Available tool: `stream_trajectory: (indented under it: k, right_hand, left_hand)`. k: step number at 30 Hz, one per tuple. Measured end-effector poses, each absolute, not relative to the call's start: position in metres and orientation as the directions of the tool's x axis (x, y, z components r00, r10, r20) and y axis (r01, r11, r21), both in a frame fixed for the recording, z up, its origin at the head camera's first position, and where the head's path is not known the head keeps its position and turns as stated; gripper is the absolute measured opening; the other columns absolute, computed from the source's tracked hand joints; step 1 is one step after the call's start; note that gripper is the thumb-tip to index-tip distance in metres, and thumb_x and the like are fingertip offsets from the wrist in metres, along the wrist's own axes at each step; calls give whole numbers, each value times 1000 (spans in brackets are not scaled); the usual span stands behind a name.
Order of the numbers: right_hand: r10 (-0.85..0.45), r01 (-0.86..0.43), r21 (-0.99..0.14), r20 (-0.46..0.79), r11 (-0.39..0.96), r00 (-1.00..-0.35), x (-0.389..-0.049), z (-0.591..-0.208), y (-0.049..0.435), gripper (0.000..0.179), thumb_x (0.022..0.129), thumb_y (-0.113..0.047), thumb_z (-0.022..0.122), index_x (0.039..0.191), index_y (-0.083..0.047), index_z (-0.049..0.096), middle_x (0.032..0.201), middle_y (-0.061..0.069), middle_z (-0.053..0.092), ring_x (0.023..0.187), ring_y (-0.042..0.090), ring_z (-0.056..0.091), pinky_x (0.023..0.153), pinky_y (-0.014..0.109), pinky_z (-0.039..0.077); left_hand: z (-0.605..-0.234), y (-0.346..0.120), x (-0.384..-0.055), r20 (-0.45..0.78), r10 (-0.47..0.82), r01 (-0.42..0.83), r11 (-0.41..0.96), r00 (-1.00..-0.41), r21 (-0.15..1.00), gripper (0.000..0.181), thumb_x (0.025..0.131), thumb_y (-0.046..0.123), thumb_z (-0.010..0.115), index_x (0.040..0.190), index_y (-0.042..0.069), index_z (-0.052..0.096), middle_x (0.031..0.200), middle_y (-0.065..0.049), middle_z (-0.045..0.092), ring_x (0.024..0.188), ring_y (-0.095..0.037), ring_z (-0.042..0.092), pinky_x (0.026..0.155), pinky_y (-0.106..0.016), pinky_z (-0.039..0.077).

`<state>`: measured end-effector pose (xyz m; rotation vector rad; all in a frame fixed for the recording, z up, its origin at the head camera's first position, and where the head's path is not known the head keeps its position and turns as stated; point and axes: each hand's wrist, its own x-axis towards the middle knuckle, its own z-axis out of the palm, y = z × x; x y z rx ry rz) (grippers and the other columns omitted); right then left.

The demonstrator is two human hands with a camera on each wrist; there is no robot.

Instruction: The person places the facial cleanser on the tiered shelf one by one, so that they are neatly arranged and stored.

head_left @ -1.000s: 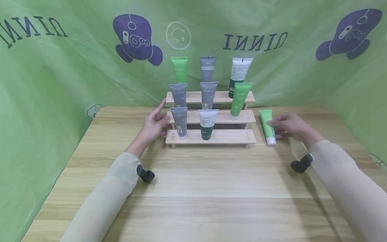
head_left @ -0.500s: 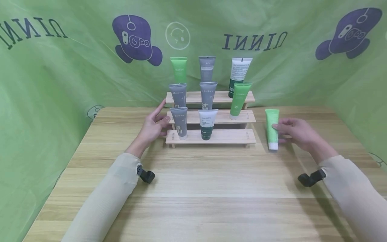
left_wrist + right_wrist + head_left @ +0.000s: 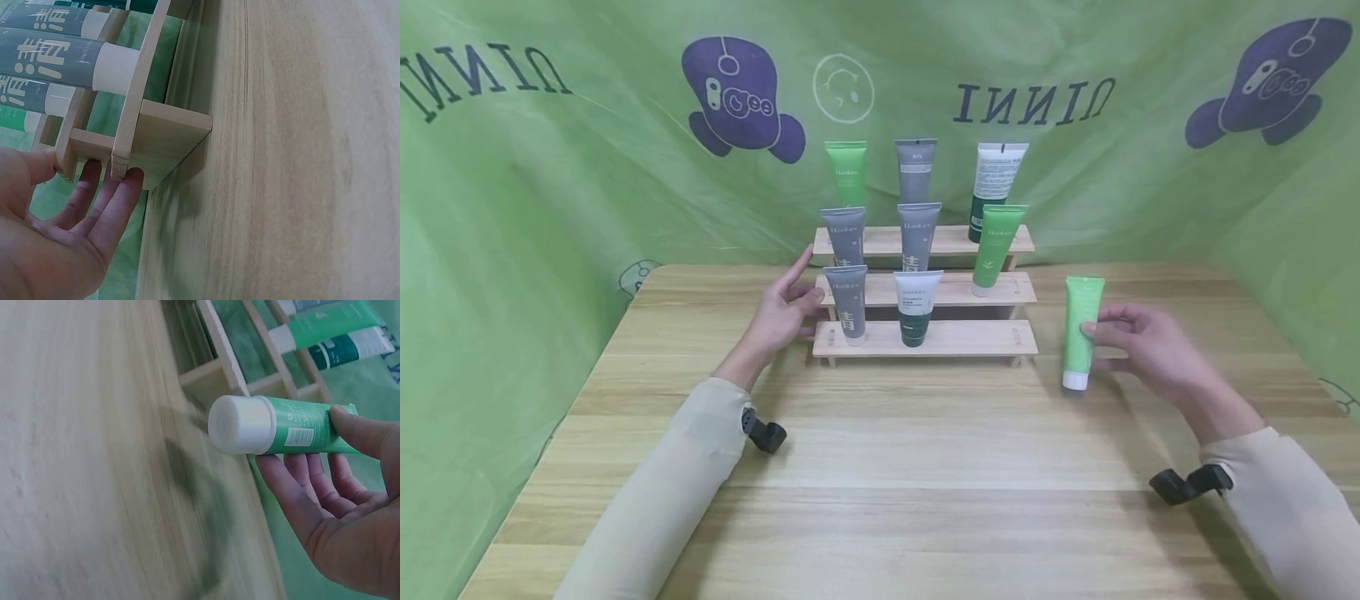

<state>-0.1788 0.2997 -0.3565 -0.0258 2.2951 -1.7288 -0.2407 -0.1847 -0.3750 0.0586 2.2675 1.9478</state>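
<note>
In the head view my left hand (image 3: 782,321) holds the left end of a three-tier wooden display rack (image 3: 970,335). Its thumb touches the middle tier's end, and its fingertips (image 3: 132,178) meet the lowest tier's end in the left wrist view. Right of the rack, my right hand (image 3: 1150,350) pinches a light-green squeeze tube (image 3: 1081,321) between thumb and fingers. The tube's white cap (image 3: 240,425) points down toward the tabletop. On the lowest tier stand a grey tube (image 3: 847,304) and a white and dark-green tube (image 3: 916,308), both left of its bare right end.
The middle tier bears two grey tubes (image 3: 916,237) and a green tube (image 3: 997,246). A green tube (image 3: 847,173), a grey tube (image 3: 915,171) and a white and dark-green tube (image 3: 996,179) stand on top. Green printed cloth (image 3: 662,192) hangs behind the wooden table (image 3: 887,500).
The right hand has lifted the light-green tube off the table and brought it nearer and slightly right, more upright. My left hand stays at the rack.
</note>
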Motion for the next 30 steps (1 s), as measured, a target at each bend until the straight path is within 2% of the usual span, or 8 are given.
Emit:
stream_trajectory:
  k: [9, 17, 22, 30]
  right_hand:
    - [-163, 83, -949, -138, 305, -977, -164, -351, 279, 38, 101, -20, 64, 125, 2, 45, 106, -1, 66, 99, 13, 67, 84, 35, 61]
    - [-178, -4, -979, -33, 206, -983, -156, -346, 258, 33, 97, -10, 68, 122, 0, 50, 113, 5, 65, 100, 13, 68, 84, 33, 60]
    - [-201, -47, -989, 18, 140, -979, -153, -342, 243, 31, 95, -6, 69, 121, -2, 51, 114, 5, 67, 101, 13, 69, 85, 34, 60]
    - [-184, -105, -989, 86, 100, -979, -153, -336, 219, 30, 93, -1, 70, 118, -1, 52, 113, 6, 66, 102, 14, 68, 87, 31, 59]
  left_hand:
    - [-375, -185, -240, -83, 126, -61, 163, -989, 985, 73, 103, 10, 55, 156, 50, 24, 145, -25, 47, 118, -42, 59, 81, -48, 62]
    - [-374, -185, -239, -91, 126, -70, 161, -988, 984, 73, 103, 12, 55, 154, 53, 25, 146, -24, 46, 117, -41, 60, 81, -46, 62]
    - [-372, -185, -238, -95, 127, -75, 154, -987, 985, 72, 103, 12, 55, 155, 51, 24, 147, -24, 45, 117, -42, 60, 81, -46, 62]
    - [-374, -186, -240, -86, 124, -64, 167, -989, 984, 72, 104, 12, 54, 155, 52, 24, 144, -25, 47, 118, -42, 59, 82, -48, 61]
